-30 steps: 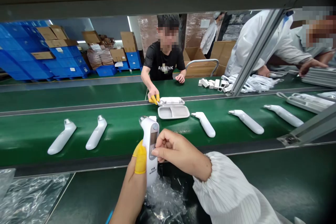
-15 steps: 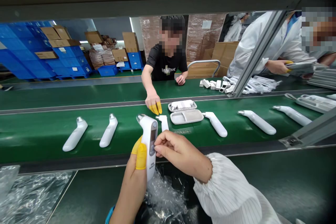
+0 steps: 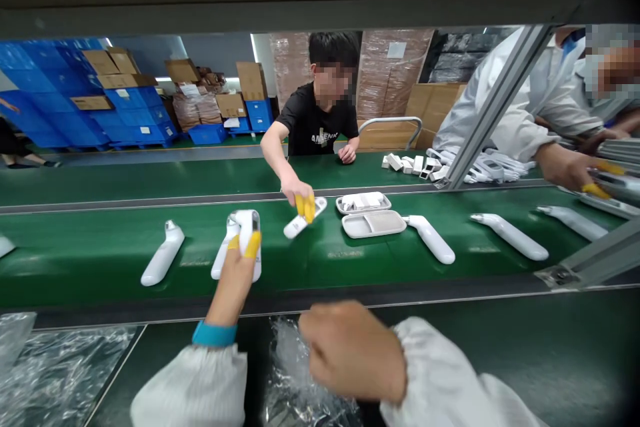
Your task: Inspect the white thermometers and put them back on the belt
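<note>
My left hand [image 3: 235, 283], with yellow finger cots, reaches over the green conveyor belt [image 3: 300, 273] and grips a white ear thermometer [image 3: 246, 221]. Right behind it, partly covered, lies another white thermometer [image 3: 220, 257]. My right hand [image 3: 355, 350] hovers closer to me over crumpled clear plastic [image 3: 290, 373]; its fingers are curled and blurred, and anything in them is hidden. Across the belt, a co-worker's hand [image 3: 299, 197] with yellow finger cots is on a further thermometer [image 3: 295, 227]. Beside that is an open white case [image 3: 375, 225].
Several thermometers, one of them [image 3: 165, 253] to the left and one [image 3: 433, 240] to the right, lie along the belt. A metal post [image 3: 500, 100] slants up at the right. Clear plastic sheets [image 3: 65, 373] cover the near left. A person in white [image 3: 500, 93] works at the right.
My left hand has carried the thermometer forward and left to the belt. My right hand has come off it and drawn down toward me. The co-worker's hand has taken hold of a thermometer.
</note>
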Demonstrator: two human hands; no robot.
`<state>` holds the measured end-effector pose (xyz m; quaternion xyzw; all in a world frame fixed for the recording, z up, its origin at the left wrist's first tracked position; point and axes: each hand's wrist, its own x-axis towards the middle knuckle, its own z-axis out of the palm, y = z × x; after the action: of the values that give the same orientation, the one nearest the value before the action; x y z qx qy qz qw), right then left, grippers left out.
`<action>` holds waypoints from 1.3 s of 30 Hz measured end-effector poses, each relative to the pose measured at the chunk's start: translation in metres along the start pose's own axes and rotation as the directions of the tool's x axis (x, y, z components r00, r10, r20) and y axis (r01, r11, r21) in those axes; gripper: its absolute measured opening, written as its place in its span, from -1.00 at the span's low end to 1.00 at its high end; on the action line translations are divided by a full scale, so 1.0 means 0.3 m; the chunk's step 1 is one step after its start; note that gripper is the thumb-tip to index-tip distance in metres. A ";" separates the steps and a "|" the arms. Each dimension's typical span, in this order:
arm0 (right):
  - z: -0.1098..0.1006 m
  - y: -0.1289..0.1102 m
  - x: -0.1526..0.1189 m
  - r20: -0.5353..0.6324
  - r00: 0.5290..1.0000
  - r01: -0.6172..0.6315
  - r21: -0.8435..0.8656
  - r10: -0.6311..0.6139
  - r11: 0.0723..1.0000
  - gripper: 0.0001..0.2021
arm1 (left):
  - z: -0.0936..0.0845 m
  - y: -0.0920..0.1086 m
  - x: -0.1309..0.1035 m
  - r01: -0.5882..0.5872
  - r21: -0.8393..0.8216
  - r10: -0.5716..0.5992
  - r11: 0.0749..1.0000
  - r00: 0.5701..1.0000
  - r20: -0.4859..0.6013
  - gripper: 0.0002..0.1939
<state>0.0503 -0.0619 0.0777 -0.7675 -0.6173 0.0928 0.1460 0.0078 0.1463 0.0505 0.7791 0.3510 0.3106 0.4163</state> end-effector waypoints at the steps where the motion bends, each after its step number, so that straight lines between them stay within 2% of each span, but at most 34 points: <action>1: 0.041 -0.029 0.000 0.139 0.990 0.024 -0.013 -0.022 1.000 -0.86 | 0.032 -0.033 0.047 0.008 0.054 -0.010 0.999 0.999 0.039 -0.53; 3: 0.116 -0.077 0.007 0.339 0.935 -0.080 -0.096 0.108 0.992 -0.75 | 0.109 -0.083 0.108 0.037 0.182 -0.049 0.983 0.997 0.061 -0.55; 5: 0.159 -0.088 0.011 0.369 0.921 -0.098 -0.094 0.126 0.991 -0.72 | 0.175 -0.105 0.129 0.068 0.282 -0.080 0.957 0.996 0.032 -0.50; 7: 0.158 -0.059 0.008 0.339 0.941 -0.013 -0.023 0.020 1.000 -0.76 | 0.201 -0.106 0.130 0.076 0.346 -0.079 0.935 0.997 -0.005 -0.42; 9: 0.120 -0.007 0.001 0.312 0.943 0.106 0.056 -0.118 0.993 -0.77 | 0.179 -0.103 0.132 0.080 0.378 -0.061 0.922 0.996 -0.062 -0.35; 11: 0.068 0.041 -0.005 0.266 0.945 0.160 0.137 -0.192 0.978 -0.76 | 0.122 -0.109 0.146 0.116 0.382 -0.071 0.917 0.989 -0.131 -0.31; 13: 0.018 0.072 -0.004 0.160 0.975 0.112 0.240 -0.153 0.964 -0.79 | 0.057 -0.119 0.163 0.159 0.346 -0.118 0.925 0.983 -0.137 -0.33; 15: -0.021 0.085 0.004 0.003 0.999 0.034 0.364 -0.038 0.931 -0.82 | 0.008 -0.116 0.163 0.165 0.257 -0.153 0.952 0.986 -0.066 -0.44; 17: -0.047 0.086 0.018 -0.152 0.984 -0.006 0.506 0.097 0.862 -0.84 | -0.014 -0.085 0.127 0.118 0.112 -0.123 0.987 0.992 0.031 -0.54; 20: -0.068 0.074 0.047 -0.295 0.928 0.053 0.712 0.229 0.700 -0.84 | -0.014 0.017 -0.003 0.054 -0.154 -0.036 0.987 0.992 0.120 -0.51; 21: -0.072 0.067 0.056 -0.315 0.915 0.087 0.764 0.251 0.639 -0.84 | -0.012 0.059 -0.057 0.071 -0.254 -0.037 0.965 0.990 0.138 -0.50; 22: -0.075 0.059 0.065 -0.322 0.908 0.117 0.807 0.267 0.578 -0.84 | -0.009 0.101 -0.112 0.143 -0.403 -0.085 0.904 0.984 0.158 -0.52; 24: -0.077 0.045 0.080 -0.307 0.906 0.147 0.873 0.291 0.465 -0.89 | -0.005 0.172 -0.208 0.251 -0.561 -0.147 0.789 0.963 0.225 -0.52; 25: -0.077 0.041 0.084 -0.292 0.908 0.151 0.896 0.299 0.417 -0.93 | -0.004 0.197 -0.244 0.287 -0.590 -0.163 0.755 0.953 0.254 -0.52; 27: -0.077 0.039 0.087 -0.256 0.917 0.144 0.927 0.306 0.346 -0.91 | -0.001 0.220 -0.289 0.303 -0.569 -0.167 0.764 0.945 0.280 -0.50; 30: -0.081 0.049 0.082 -0.206 0.928 0.099 0.939 0.310 0.328 -0.84 | 0.008 0.197 -0.303 0.275 -0.521 -0.135 0.808 0.947 0.292 -0.51; 33: -0.089 0.062 0.076 -0.173 0.935 0.045 0.923 0.310 0.381 -0.78 | 0.019 0.144 -0.295 0.225 -0.497 -0.076 0.838 0.950 0.302 -0.53; 35: -0.093 0.067 0.075 -0.167 0.938 0.034 0.916 0.303 0.399 -0.76 | 0.023 0.120 -0.294 0.219 -0.482 -0.078 0.848 0.952 0.296 -0.52; 39: -0.094 0.079 0.077 -0.150 0.951 0.035 0.923 0.272 0.384 -0.80 | 0.020 0.127 -0.304 0.241 -0.465 -0.107 0.852 0.949 0.297 -0.50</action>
<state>0.0864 -0.0472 0.0971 -0.6066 -0.3794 0.3191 0.6215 -0.0277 0.0546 0.0634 0.6446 0.2712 0.2458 0.6712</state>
